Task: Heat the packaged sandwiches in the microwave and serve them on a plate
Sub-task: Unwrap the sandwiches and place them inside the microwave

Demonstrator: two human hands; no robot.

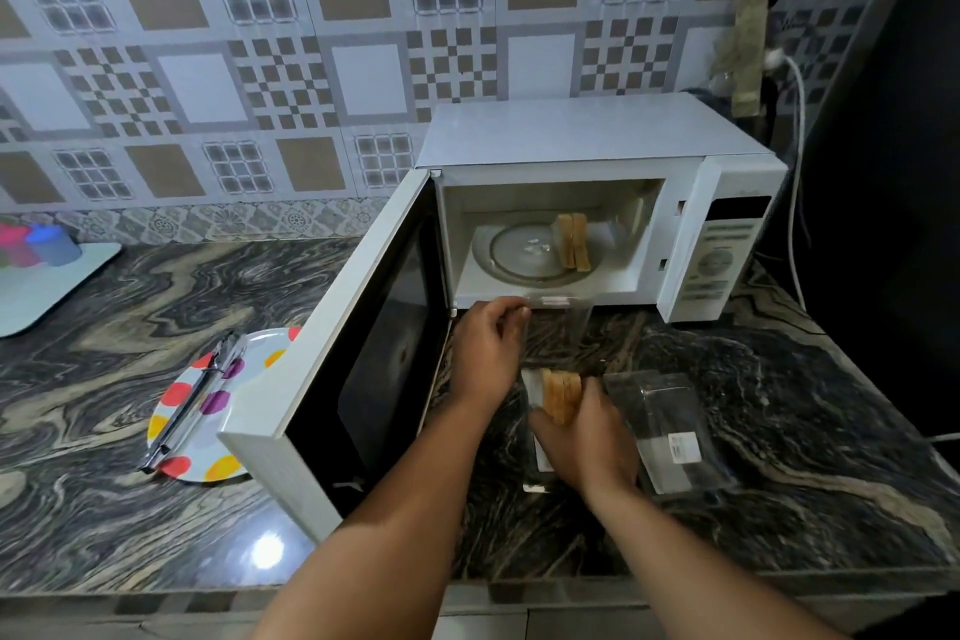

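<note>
Both of my hands are busy just in front of the open microwave [597,203]. My right hand [587,437] is closed around a sandwich [562,392], its toasted edges sticking up above my fingers, held over the clear package [537,452] it sits in. My left hand [485,353] pinches the raised clear lid [558,314] of that package, near the bottom lip of the oven opening. Just to the right of my right hand, a second clear package [670,431] lies open on the desk [805,405], a white label on it; I see no sandwich in it.

Inside the microwave, another sandwich [574,242] stands on its edge on the right side of the glass turntable [519,255]. The microwave door [374,353] swings out to the left, beside my left forearm.

Past the door, a plate [176,395] with coloured dots rests on the desk, part of it hidden behind the door, and metal tongs [195,400] lie across it. Well off at the far left sits a pale tray [47,291] with some blurred coloured cups [52,244] on it.
</note>
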